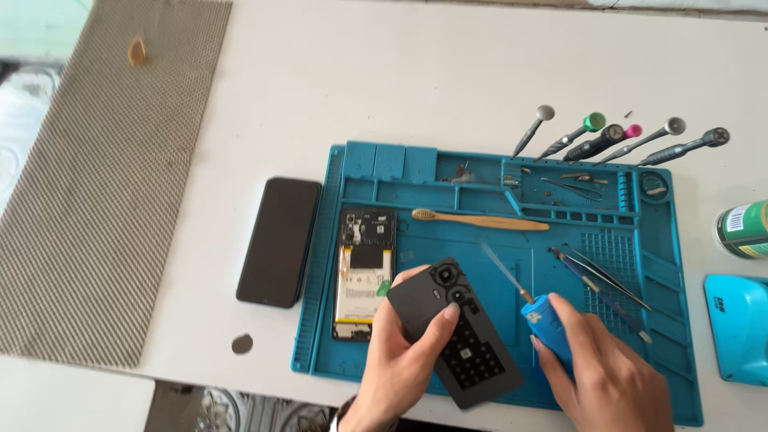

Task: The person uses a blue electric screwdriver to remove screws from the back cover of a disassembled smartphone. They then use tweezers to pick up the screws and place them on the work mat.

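My left hand [404, 364] holds a black phone back cover [456, 332], tilted, with its inner side and camera openings facing up. My right hand [612, 372] grips a small blue bottle [550, 322] whose thin needle tip [504, 272] points up and to the left, just right of the cover. Both are above the near part of a blue repair mat [496, 248]. An opened phone [364, 272] with its battery and board exposed lies on the mat's left side, next to my left hand.
A black phone [280, 240] lies face down left of the mat. A wooden toothbrush [480, 220], tweezers [604, 288] and small parts rest on the mat. Several screwdrivers [616, 142] lean at its far edge. A green can [744, 230] and blue device [740, 328] sit right. A woven cloth [104, 176] covers the left.
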